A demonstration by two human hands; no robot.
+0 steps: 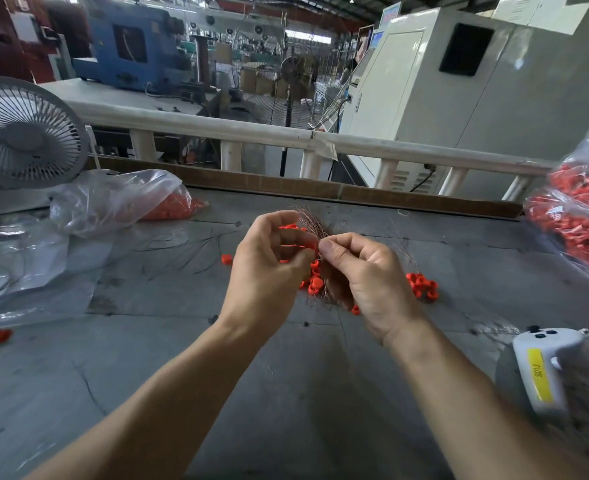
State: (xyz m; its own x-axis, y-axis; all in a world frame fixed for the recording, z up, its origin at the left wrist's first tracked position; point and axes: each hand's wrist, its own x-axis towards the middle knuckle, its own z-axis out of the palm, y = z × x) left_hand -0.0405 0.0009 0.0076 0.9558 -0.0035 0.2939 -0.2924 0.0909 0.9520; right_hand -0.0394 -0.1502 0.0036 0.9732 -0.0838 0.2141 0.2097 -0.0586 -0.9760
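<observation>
- A person's left hand [269,261] curls its fingers around a few red caps [291,227], held above a grey tabletop [147,368] in a factory hall.
- The right hand [366,282] pinches a bundle of thin copper wires [312,220] between thumb and forefinger. The strands fan out above the fingers and trail below the palm.
- The two hands meet almost thumb to thumb over the middle of the tabletop, bringing the caps and the wires close together.
- A pile of loose caps [314,284] lies on the tabletop directly beneath the hands. A second cluster [423,287] sits just right of the right hand, and a single cap [227,259] lies to the left.
- A clear plastic bag [123,199] holding red pieces lies at far left beside a white desk fan [26,136]. A fuller bag [584,223] sits at the right edge.
- A white handheld device [542,372] with a yellow label rests near the right forearm.
</observation>
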